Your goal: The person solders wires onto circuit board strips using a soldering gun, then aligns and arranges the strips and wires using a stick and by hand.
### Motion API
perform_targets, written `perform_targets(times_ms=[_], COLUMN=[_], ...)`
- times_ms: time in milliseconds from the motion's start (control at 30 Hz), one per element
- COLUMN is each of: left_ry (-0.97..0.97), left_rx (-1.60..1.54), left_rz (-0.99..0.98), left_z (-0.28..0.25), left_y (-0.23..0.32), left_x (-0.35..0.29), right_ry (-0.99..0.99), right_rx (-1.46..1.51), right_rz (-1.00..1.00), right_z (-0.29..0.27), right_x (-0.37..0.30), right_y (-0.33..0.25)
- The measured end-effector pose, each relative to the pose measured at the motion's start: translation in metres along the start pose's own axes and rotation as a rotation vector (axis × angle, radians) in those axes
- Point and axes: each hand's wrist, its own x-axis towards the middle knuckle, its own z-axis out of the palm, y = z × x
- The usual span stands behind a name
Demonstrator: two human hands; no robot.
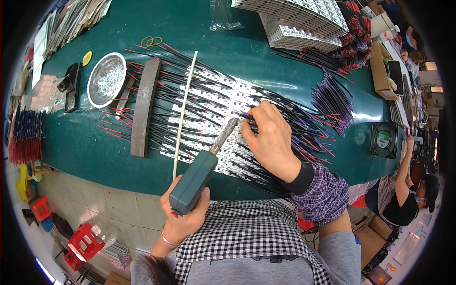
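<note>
On the green table (114, 168), left to right: a metal bar (145, 109), then the left hand (186, 211), fingers wrapped round a soldering iron (194, 181) whose tip is over the white boards (243, 92), just beside the right hand (270, 135). Its thumb and forefinger are pinched together, apparently on a wire (246, 115), though the contact is small and partly hidden; farther right lie a wire bundle (331, 100) and a fan (383, 139).

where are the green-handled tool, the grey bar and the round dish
Green-handled tool (193, 182), head view: on its handle
Grey bar (145, 110), head view: its middle
Round dish (89, 85), head view: left rim
</note>
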Motion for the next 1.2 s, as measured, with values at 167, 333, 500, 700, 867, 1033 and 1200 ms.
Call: perform_targets(times_ms=[167, 333, 500, 700, 867, 1033, 1200], left_ry=[0.036, 0.047, 0.054, 0.051, 0.036, 0.03, 0.081], left_rx=[0.044, 0.024, 0.033, -0.007, -0.006, 0.006, -0.018], left_rz=[0.089, 0.067, 0.09, 0.061, 0.074, 0.071, 0.05], left_z=[0.0, 0.0, 0.001, 0.002, 0.002, 0.001, 0.004], left_y=[-0.004, 0.002, 0.0, -0.002, -0.004, -0.003, -0.007], left_x=[-0.001, -0.001, 0.001, 0.001, 0.001, -0.001, -0.004], right_ry=[-0.011, -0.063, -0.095, -0.157, -0.156, -0.201, -0.254], right_rx=[-0.006, 0.047, 0.069, 0.075, 0.049, 0.068, 0.052], right_rz=[-0.011, -0.057, -0.043, -0.009, -0.04, -0.006, 0.016], right_z=[-0.001, -0.007, -0.01, -0.014, -0.013, -0.013, -0.016], right_x=[-0.001, 0.001, 0.003, 0.007, 0.008, 0.011, 0.017], right_y=[0.0, 0.006, 0.005, 0.006, 0.008, 0.012, 0.015])
